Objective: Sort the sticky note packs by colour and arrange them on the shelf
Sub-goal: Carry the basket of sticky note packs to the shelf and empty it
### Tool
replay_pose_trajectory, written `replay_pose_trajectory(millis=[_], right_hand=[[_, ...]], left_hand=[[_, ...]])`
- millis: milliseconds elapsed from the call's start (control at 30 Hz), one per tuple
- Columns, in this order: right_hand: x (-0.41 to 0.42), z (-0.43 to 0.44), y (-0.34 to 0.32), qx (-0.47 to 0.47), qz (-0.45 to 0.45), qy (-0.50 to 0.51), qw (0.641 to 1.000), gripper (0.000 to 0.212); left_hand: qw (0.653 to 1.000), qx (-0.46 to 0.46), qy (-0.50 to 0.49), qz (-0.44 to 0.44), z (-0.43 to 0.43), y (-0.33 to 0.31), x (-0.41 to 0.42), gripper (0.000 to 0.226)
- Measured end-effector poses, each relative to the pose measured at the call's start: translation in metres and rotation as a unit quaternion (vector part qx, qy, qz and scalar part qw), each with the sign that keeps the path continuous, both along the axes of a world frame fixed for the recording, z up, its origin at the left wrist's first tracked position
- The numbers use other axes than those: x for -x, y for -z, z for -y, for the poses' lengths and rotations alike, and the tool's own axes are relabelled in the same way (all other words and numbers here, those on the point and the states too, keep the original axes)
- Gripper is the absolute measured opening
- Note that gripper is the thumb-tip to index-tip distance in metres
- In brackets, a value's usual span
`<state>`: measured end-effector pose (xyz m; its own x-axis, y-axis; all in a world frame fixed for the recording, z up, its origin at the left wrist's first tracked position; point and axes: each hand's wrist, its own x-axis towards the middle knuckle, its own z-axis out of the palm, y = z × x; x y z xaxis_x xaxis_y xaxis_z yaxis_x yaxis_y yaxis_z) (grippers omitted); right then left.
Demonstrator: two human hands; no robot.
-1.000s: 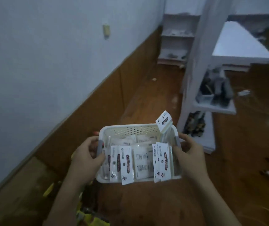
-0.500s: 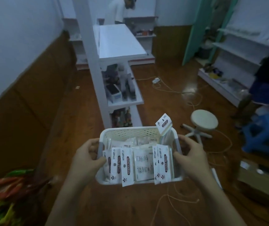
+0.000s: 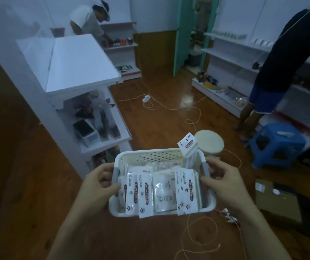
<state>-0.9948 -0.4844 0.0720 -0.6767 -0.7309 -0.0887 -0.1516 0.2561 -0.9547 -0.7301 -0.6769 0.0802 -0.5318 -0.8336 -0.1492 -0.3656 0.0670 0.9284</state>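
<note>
Turned rightward, basket [image 3: 151, 156] of sticky note packs [image 3: 145, 194] sits between left hand [image 3: 98, 186] and right hand [image 3: 224, 182], fingers [image 3: 214, 165] gripping its ends.

Left hand [image 3: 99, 186] bare, right hand [image 3: 225, 182] bare, both forearms bare throughout

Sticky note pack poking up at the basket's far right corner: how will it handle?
Probably light: the sticky note pack is small and thin. Likely fairly stiff, since its top stands above the basket rim. Glossy wrap may be slippery.
</note>
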Motion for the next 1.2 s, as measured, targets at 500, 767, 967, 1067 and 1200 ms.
replay_pose_trajectory(millis=[500, 767, 967, 1067, 1200], right_hand=[[0.162, 0.176, -0.016, 0.029, 0.025, 0.059, 0.998, 0.052], [0.319, 0.275, -0.021, -0.002, -0.014, 0.009, 1.000, 0.050], [0.422, 0.348, -0.040, -0.005, -0.011, -0.024, 1.000, 0.053], [0.459, 0.386, -0.042, -0.004, 0.004, -0.039, 0.999, 0.052], [0.507, 0.449, -0.041, -0.006, 0.001, -0.049, 0.999, 0.052]], left_hand=[[0.999, 0.004, 0.031, -0.004, 0.199, -0.013, 0.189, 0.046], [1.000, 0.022, -0.003, -0.011, 0.281, -0.010, 0.336, 0.045], [0.999, 0.017, -0.033, -0.026, 0.334, -0.030, 0.424, 0.043], [0.998, 0.020, -0.060, -0.013, 0.365, -0.032, 0.457, 0.046], [0.996, 0.024, -0.088, -0.005, 0.416, -0.031, 0.499, 0.048]])
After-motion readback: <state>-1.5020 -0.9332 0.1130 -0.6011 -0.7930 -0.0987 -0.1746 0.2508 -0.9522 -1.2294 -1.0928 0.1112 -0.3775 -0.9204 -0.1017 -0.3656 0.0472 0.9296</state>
